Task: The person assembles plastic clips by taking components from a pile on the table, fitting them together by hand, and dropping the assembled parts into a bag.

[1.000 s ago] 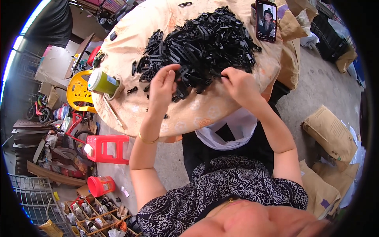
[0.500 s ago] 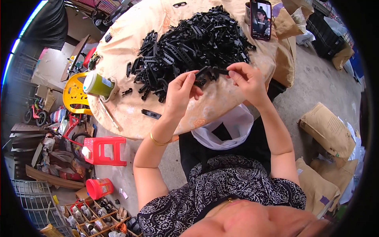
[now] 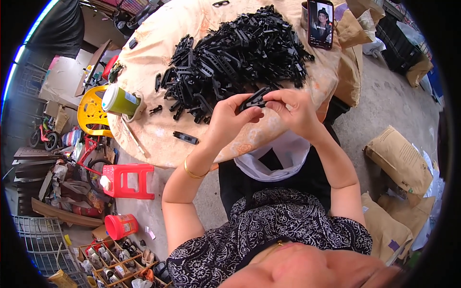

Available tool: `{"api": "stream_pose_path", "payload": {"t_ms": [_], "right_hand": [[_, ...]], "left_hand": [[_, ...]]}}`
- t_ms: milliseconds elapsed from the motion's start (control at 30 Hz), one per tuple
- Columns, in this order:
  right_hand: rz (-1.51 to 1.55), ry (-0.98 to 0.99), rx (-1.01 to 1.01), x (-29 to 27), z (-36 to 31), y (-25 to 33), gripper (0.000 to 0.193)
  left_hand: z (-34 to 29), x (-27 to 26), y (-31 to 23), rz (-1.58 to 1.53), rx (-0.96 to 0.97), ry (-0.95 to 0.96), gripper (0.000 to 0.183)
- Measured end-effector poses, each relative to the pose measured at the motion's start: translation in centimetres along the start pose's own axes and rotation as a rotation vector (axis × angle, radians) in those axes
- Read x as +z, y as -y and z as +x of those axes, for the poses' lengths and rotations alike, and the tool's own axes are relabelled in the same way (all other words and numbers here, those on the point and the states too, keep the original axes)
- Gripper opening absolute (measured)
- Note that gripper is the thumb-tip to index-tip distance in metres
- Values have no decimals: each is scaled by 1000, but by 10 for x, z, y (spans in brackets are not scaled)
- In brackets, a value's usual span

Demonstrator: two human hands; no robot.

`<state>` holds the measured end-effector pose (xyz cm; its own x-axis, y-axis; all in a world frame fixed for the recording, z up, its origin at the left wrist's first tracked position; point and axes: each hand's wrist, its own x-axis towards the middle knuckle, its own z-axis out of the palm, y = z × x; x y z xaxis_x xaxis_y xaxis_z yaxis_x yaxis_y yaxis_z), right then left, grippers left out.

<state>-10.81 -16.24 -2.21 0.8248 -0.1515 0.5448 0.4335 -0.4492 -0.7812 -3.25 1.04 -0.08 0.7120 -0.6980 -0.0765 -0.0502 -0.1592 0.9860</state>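
Between my two hands, above the near side of the table, is a long black plastic part [image 3: 254, 99]. My left hand [image 3: 230, 117] pinches its left end with thumb and fingers. At its right end, the fingertips of my right hand [image 3: 295, 109] close on it; whether they hold a second, separate piece I cannot make out. Just beyond lies a big heap of black plastic parts [image 3: 240, 53]. A single black part [image 3: 186, 138] rests on the cloth left of my left wrist, and a smaller black piece [image 3: 155, 110] lies farther left.
A cloth-covered round table [image 3: 149, 72] carries a green cup [image 3: 120, 102], a thin stick [image 3: 133, 137] and an upright phone [image 3: 320, 24]. A white bag [image 3: 293, 161] hangs open at my lap. Left stand a red stool [image 3: 128, 181] and red bucket [image 3: 121, 226]; right, brown sacks [image 3: 398, 158].
My hands have come together from apart over the heap's near edge. The dark pieces that each held separately now meet between my fingers, slightly nearer to me.
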Motion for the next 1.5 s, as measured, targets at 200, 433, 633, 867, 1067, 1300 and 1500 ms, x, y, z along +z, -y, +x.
{"api": "stream_pose_path", "payload": {"t_ms": [200,433,633,867,1067,1300,1500], "right_hand": [[-150,-93,-239,2,1,2,27],[-13,238,-67,-12,-4,-4,37],[39,199,-90,-12,-14,-16,30],[135,228,114,-16,-17,3,27],[-83,99,-73,-15,-29,-1,25],[-23,194,6,-27,-34,11,33],[-212,506,-86,-37,-40,10,33]], "left_hand": [[-12,3,-6,469,219,-86,26],[-17,5,-9,624,347,-36,25],[-14,2,-9,610,358,52,27],[-15,8,-6,475,172,105,23],[-11,11,-5,216,118,153,24],[-15,4,-10,657,489,177,39],[14,-56,-19,1095,537,-371,26]]}}
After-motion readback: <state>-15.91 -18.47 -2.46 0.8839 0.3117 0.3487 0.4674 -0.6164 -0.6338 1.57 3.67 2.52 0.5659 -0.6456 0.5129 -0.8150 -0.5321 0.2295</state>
